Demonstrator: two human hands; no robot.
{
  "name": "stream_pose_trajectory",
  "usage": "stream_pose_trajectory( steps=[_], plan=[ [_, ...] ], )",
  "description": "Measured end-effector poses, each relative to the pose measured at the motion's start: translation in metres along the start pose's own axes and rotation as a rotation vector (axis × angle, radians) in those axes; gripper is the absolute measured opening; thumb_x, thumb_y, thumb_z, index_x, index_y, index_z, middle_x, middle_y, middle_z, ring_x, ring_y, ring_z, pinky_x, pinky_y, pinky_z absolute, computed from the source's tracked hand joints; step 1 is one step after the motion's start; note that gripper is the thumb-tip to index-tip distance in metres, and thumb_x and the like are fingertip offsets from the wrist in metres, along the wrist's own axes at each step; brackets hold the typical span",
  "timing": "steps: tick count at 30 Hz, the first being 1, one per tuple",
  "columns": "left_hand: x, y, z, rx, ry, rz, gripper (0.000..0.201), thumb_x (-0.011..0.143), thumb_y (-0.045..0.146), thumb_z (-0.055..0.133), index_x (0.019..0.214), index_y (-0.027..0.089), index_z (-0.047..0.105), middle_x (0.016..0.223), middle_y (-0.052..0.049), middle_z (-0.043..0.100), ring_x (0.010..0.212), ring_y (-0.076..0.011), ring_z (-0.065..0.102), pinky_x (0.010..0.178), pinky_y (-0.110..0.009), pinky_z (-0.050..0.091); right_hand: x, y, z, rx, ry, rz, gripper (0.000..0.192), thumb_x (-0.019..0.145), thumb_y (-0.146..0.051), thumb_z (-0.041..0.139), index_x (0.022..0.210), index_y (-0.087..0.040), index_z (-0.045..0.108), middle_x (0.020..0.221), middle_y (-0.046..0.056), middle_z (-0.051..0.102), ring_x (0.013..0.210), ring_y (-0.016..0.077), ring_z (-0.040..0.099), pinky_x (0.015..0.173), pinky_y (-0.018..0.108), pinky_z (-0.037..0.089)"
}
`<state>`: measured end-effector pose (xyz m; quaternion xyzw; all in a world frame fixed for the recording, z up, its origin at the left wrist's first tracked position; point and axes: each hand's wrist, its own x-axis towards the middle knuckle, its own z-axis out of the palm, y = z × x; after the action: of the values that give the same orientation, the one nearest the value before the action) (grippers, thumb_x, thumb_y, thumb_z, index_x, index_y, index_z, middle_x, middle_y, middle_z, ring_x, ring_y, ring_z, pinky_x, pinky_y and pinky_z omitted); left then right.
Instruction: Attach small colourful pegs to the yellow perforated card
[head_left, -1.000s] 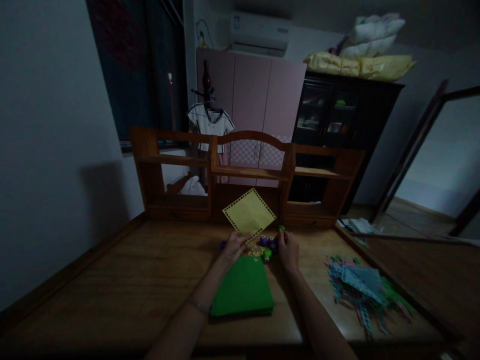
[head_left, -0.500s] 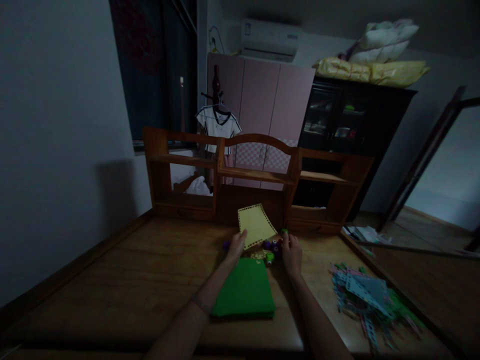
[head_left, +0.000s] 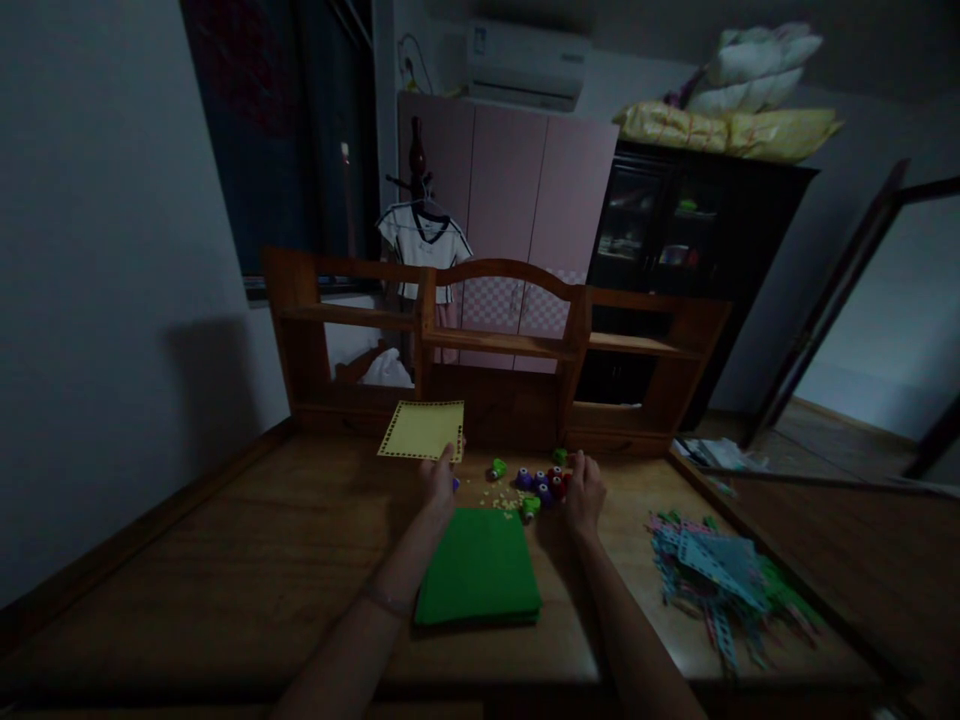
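Observation:
My left hand (head_left: pixel 439 485) pinches the lower right corner of a yellow sheet of paper (head_left: pixel 424 430) with small punched holes along its edges. A purple piece shows partly behind that hand. My right hand (head_left: pixel 585 498) is closed beside a red craft punch (head_left: pixel 556 484); what its fingers hold, if anything, is hidden. Several purple craft punches (head_left: pixel 541 492) stand left of it, with a green craft punch (head_left: pixel 530 507) in front and another green punch (head_left: pixel 498 468) further left. Small yellow paper bits (head_left: pixel 501 502) lie between my hands, behind a stack of green sheets (head_left: pixel 478 570).
A heap of cut blue, green and pink paper scraps (head_left: pixel 720 575) lies on the right of the wooden desk (head_left: pixel 300 560). An open wooden shelf unit (head_left: pixel 495 345) lines the desk's back edge. A wall (head_left: pixel 112 300) borders the left.
My left hand has carried the yellow sheet left and turned it, uncovering a green punch and paper bits. The right hand stays near the red punch. The view has shifted slightly.

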<state>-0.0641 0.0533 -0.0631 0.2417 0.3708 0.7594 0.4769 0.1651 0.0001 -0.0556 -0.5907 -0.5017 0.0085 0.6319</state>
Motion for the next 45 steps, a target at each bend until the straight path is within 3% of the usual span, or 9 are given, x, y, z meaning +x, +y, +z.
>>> stream_pose_trajectory(
  steps=[5,8,16,22,31,38,42,45],
  plan=[
    [-0.003,-0.010,0.004,0.259,-0.309,0.160,0.037,0.066,0.032,0.071,0.096,0.012,0.065,0.099,-0.012,0.067,0.096,-0.0217,0.062,0.092,-0.035,0.042,0.004,0.002,-0.002,0.086,0.087,0.107,0.047,0.089,-0.050,0.029,0.081,-0.018,0.062,0.081,0.006,0.064,0.075,0.0187,0.056,0.070,0.028,0.036],
    [-0.006,-0.015,0.006,0.327,-0.389,0.169,0.039,0.069,0.038,0.068,0.097,0.011,0.066,0.101,-0.012,0.067,0.099,-0.0225,0.061,0.094,-0.035,0.041,0.005,0.003,-0.003,0.125,0.108,0.172,0.050,0.087,-0.054,0.029,0.079,-0.017,0.063,0.078,0.006,0.065,0.069,0.0183,0.056,0.066,0.027,0.036],
    [0.001,-0.019,-0.005,0.193,-0.227,0.099,0.046,0.072,0.044,0.063,0.100,0.007,0.065,0.089,-0.015,0.069,0.084,-0.0235,0.066,0.081,-0.037,0.049,0.005,0.002,-0.003,0.132,0.109,0.175,0.049,0.087,-0.053,0.030,0.080,-0.018,0.063,0.080,0.006,0.065,0.069,0.0182,0.056,0.066,0.027,0.036],
    [-0.003,-0.016,-0.004,0.254,-0.243,0.103,0.049,0.074,0.049,0.059,0.095,0.004,0.066,0.084,-0.015,0.069,0.083,-0.0240,0.066,0.079,-0.036,0.049,0.003,-0.002,-0.001,0.129,0.070,0.121,0.046,0.088,-0.051,0.030,0.080,-0.018,0.062,0.080,0.006,0.065,0.071,0.0190,0.056,0.067,0.028,0.037],
    [-0.004,-0.017,-0.005,0.335,-0.188,0.118,0.052,0.070,0.053,0.061,0.088,0.005,0.068,0.083,-0.015,0.069,0.082,-0.0252,0.065,0.072,-0.032,0.049,-0.003,-0.009,0.000,0.095,-0.117,0.002,0.042,0.089,-0.048,0.033,0.077,-0.019,0.059,0.073,0.005,0.061,0.068,0.0179,0.054,0.063,0.027,0.037],
    [-0.008,-0.016,-0.004,0.343,-0.236,0.098,0.050,0.070,0.051,0.062,0.093,0.006,0.067,0.087,-0.015,0.069,0.083,-0.0236,0.065,0.074,-0.033,0.049,-0.006,-0.014,0.004,-0.004,-0.236,-0.092,0.037,0.086,-0.049,0.040,0.074,-0.019,0.059,0.071,0.003,0.060,0.066,0.0167,0.053,0.062,0.027,0.036],
    [-0.009,-0.014,0.001,0.252,-0.257,0.002,0.048,0.065,0.040,0.071,0.100,0.009,0.064,0.097,-0.013,0.068,0.087,-0.0217,0.065,0.076,-0.031,0.050,-0.012,-0.024,0.011,-0.097,-0.393,-0.294,0.028,0.081,-0.045,0.051,0.089,-0.021,0.062,0.087,0.005,0.061,0.084,0.0202,0.053,0.075,0.030,0.038],
    [-0.008,-0.013,0.004,0.184,-0.300,-0.059,0.048,0.063,0.035,0.074,0.102,0.010,0.063,0.103,-0.013,0.066,0.088,-0.0210,0.064,0.077,-0.032,0.050,-0.019,-0.029,0.019,-0.235,-0.484,-0.377,0.032,0.078,-0.039,0.056,0.106,-0.022,0.058,0.100,0.007,0.058,0.094,0.0234,0.050,0.081,0.034,0.036]
  ],
)
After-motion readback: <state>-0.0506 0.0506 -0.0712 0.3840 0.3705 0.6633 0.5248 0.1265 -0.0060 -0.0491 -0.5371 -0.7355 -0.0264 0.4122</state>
